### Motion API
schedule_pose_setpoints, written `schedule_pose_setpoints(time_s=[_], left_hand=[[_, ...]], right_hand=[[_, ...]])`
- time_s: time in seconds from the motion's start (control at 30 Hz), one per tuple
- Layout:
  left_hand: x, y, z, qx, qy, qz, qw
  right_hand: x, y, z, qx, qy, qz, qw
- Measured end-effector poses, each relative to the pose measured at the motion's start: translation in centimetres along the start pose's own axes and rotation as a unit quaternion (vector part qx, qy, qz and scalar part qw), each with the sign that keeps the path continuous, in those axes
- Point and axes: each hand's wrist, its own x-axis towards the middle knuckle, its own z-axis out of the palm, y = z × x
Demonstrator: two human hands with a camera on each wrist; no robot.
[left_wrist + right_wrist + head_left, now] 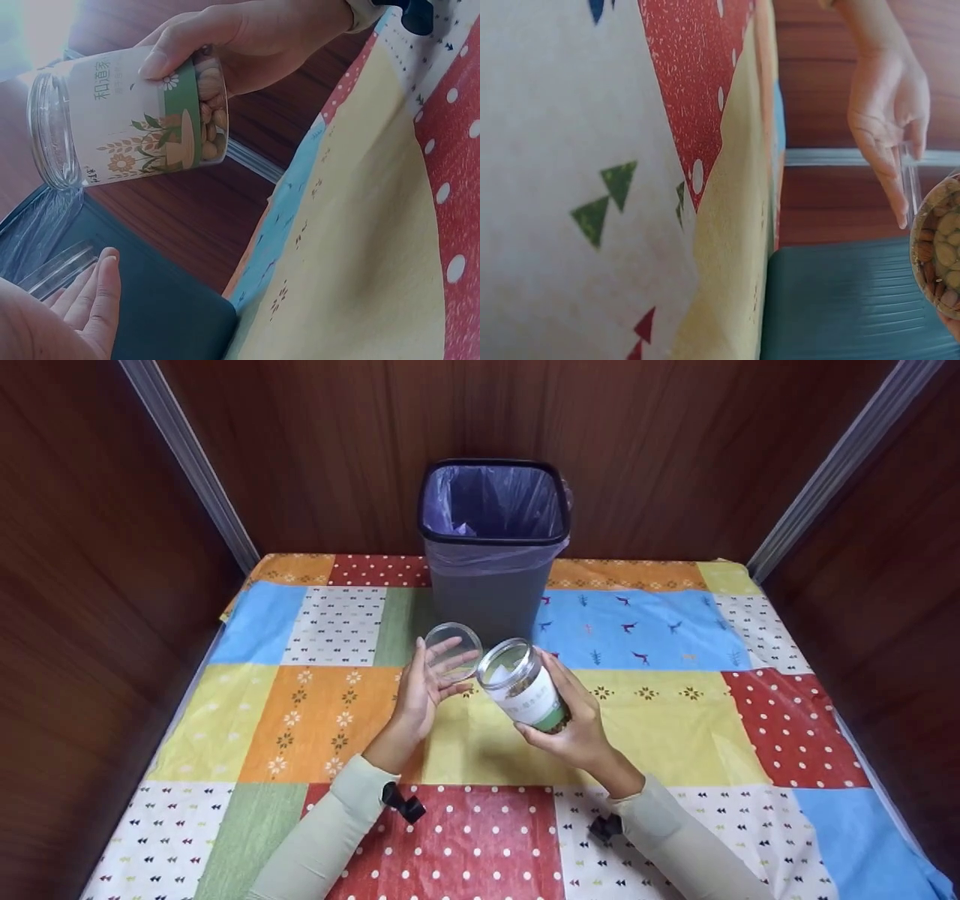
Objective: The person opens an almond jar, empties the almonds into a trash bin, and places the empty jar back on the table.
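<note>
My right hand point(576, 724) grips a clear jar point(531, 694) with a white and green label. Fingers and thumb wrap its lower half. The jar is tilted, its uncovered mouth pointing up and to the left. Brown nuts point(212, 112) show through the clear wall near its base. To the left, my left hand point(417, 697) holds a round clear lid point(466, 639) between the thumb and fairly straight fingers, which show through it. In the head view the lid's edge appears close to the jar's mouth; whether they touch I cannot tell.
Just beyond the hands stands a grey bin point(484, 600) with a black rim and a purplish plastic liner point(517, 499). A patchwork-patterned cloth point(652, 735) covers the table. Dark wood-look panels point(660, 450) with metal strips enclose the back and sides.
</note>
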Motion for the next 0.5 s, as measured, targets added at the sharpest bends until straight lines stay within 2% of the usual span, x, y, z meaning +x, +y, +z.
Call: schedule_pose_setpoints(time_s=[0.23,0.5], left_hand=[[0.26,-0.08,0.00,-0.027,0.015,-0.026,0.9992],[0.43,-0.25,-0.11,-0.083,0.080,-0.046,0.9923]], right_hand=[[-0.06,0.05,-0.03,-0.007,0.003,-0.002,1.000],[-0.02,-0.05,-0.05,-0.009,0.002,-0.002,1.000]])
